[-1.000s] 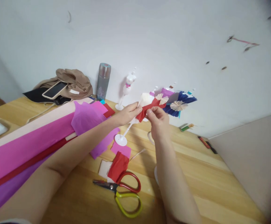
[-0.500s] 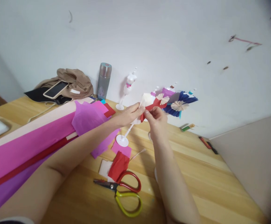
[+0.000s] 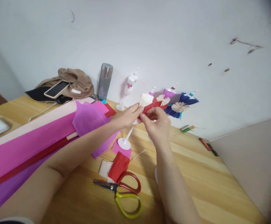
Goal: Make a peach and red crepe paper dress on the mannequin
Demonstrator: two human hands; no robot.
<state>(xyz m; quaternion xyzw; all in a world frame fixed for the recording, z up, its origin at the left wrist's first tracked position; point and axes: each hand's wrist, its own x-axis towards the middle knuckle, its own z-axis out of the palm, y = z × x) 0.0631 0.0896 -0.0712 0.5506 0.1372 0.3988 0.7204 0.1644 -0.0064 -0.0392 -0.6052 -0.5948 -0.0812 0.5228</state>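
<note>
A small dress mannequin on a white stand [image 3: 124,143] wears cream paper [image 3: 146,100] on its upper part, with red crepe paper [image 3: 148,107] against it. My left hand [image 3: 132,114] is closed around the mannequin's left side, fingers on its paper covering. From the right, my right hand [image 3: 159,123] pinches the red paper, its thumb close to my left fingertips. Just behind are a cream paper fan [image 3: 163,100] on red paper and a mannequin in pleated blue paper [image 3: 189,98]. My hands hide much of the held mannequin's middle.
Scissors [image 3: 112,186] lie in front, beside red paper scraps [image 3: 119,167]. Long pink paper [image 3: 32,133] sheets cover the left side. Near the wall stand a grey flask [image 3: 105,81] and a bare white mannequin [image 3: 129,85]. A phone [image 3: 56,89] rests on brown cloth [image 3: 79,82].
My right hand has shifted slightly, its fingers more curled over the red paper. The mannequin's stand sits a little higher and to the right. My left hand keeps its hold.
</note>
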